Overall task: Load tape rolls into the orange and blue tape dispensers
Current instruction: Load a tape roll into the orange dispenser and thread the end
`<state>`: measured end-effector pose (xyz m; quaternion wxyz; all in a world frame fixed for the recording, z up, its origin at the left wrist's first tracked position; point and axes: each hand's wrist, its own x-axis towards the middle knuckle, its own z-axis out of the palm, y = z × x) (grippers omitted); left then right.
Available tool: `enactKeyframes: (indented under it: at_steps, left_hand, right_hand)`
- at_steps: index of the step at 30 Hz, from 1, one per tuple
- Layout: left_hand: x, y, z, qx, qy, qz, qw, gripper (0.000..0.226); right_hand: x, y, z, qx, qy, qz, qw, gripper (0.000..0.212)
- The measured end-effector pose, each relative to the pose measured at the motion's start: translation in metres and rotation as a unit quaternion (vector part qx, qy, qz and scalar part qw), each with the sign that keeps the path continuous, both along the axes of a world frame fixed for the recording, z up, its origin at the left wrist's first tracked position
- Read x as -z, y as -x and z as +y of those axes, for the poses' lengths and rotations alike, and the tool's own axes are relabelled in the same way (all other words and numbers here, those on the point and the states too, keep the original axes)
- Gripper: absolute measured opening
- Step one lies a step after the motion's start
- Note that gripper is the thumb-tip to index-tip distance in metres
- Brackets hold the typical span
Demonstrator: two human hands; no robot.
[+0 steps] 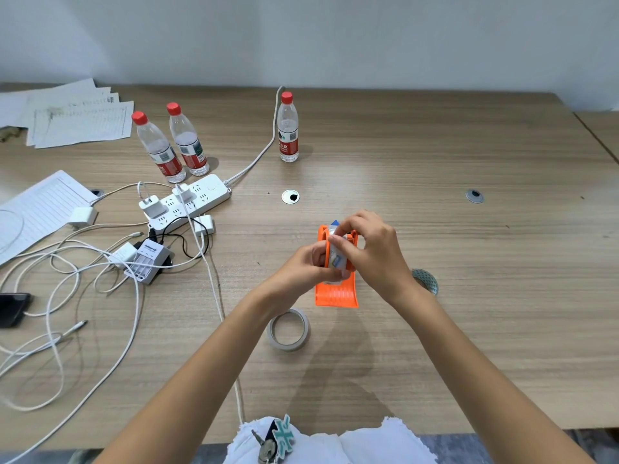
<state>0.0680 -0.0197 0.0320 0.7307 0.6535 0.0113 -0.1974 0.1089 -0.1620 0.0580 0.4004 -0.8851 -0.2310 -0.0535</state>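
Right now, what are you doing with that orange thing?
A person is working at a wooden table. Both hands, left hand and right hand, hold the orange tape dispenser and fit a tape roll into it. Another tape roll lies loose on the table just in front of it.

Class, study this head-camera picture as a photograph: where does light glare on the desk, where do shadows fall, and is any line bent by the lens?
Head view: a pale glare patch on the table beyond the hands; soft shadows under the forearms, darkest near the loose tape roll; the far table edge bows and the bottles lean, wide-angle distortion; focus is fairly even.
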Motion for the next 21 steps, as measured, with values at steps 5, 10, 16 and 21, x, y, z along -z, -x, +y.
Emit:
enactKeyframes:
  at_steps: [5, 10, 16, 21]
  left_hand:
    - [0.003, 0.000, 0.002, 0.005, -0.003, 0.003, 1.000, 0.032]
    - [0.003, 0.001, 0.003, 0.011, 0.006, 0.014, 1.000, 0.036]
    - [0.001, 0.005, 0.003, 0.019, 0.015, 0.019, 1.000, 0.038]
    - [-0.002, 0.008, 0.004, 0.021, 0.016, 0.010, 1.000, 0.040]
  right_hand:
    - [-0.002, -0.003, -0.001, -0.008, 0.007, 0.003, 1.000, 0.012]
    - [-0.004, -0.006, -0.003, -0.009, 0.012, 0.027, 1.000, 0.010]
    - [-0.004, -0.011, -0.004, -0.002, -0.016, 0.077, 0.997, 0.008]
    - [-0.009, -0.015, -0.002, -0.006, 0.005, 0.060, 0.998, 0.007]
